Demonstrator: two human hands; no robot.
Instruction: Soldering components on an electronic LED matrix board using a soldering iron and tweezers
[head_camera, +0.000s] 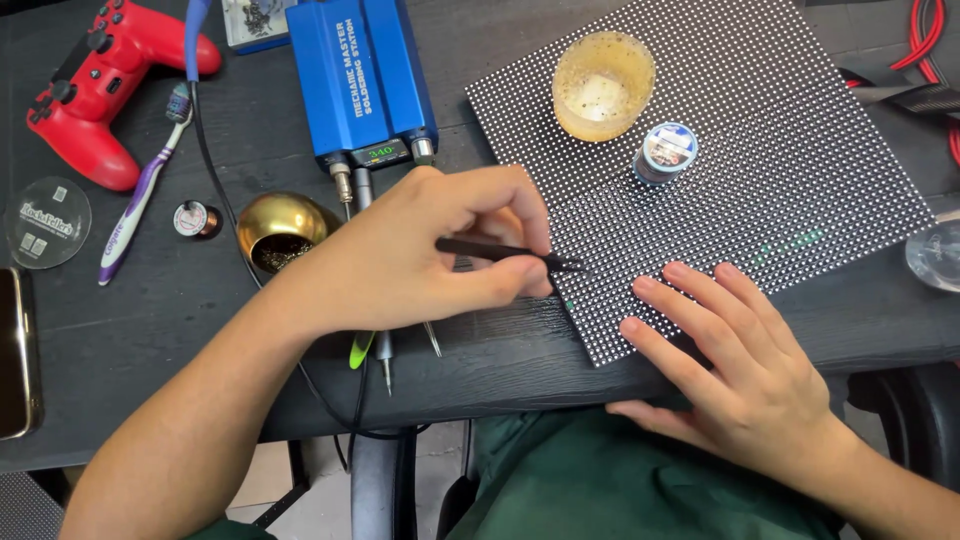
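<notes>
Nearest, the right hand (735, 365) lies flat, fingers spread, on the near corner of the black dotted LED matrix panel (800, 160) resting on the dark table (150, 330). The left hand (420, 260) pinches slim black tweezers (505, 252), tips touching the panel. Beyond stand an amber round flux tub (603, 85), a small solder spool (666, 152) and a blue soldering station (362, 75).

Black white-dotted panel (740, 150), blue station (362, 75), red controller (100, 85).

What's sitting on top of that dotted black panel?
On the dotted panel stand a yellowish jar and a small spool. The right hand rests flat on it, covering the dots beneath.
</notes>
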